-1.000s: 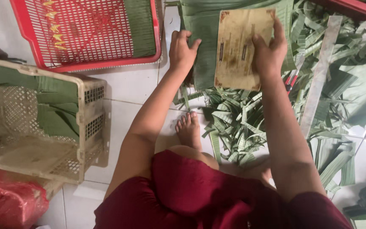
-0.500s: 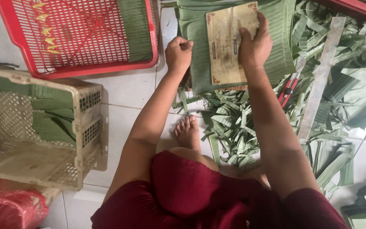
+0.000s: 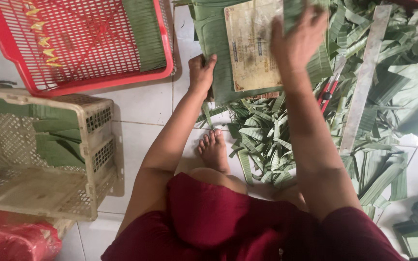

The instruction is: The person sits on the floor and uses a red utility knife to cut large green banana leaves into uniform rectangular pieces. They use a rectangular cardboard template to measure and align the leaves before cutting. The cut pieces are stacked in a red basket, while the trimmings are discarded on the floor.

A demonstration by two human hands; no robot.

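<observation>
On the tiled floor in front of the seated person, a stack of folded green banana leaves [image 3: 218, 53] lies with a worn, yellowish rectangular board [image 3: 252, 43] laid flat on top as a template. The left hand [image 3: 201, 72] is closed on the near left edge of the leaves, fingers curled over it, while the right hand [image 3: 298, 41] presses flat and spread on the board's right side, gripping nothing. The step in hand looks like squaring the board on the stack; the next move would probably call for holding it steady and reaching for the red-handled cutter [image 3: 327, 92], which lies just beside it on the leaf trimmings [image 3: 262, 140]. The leaves look smooth, ribbed and limp, likely to slide.
</observation>
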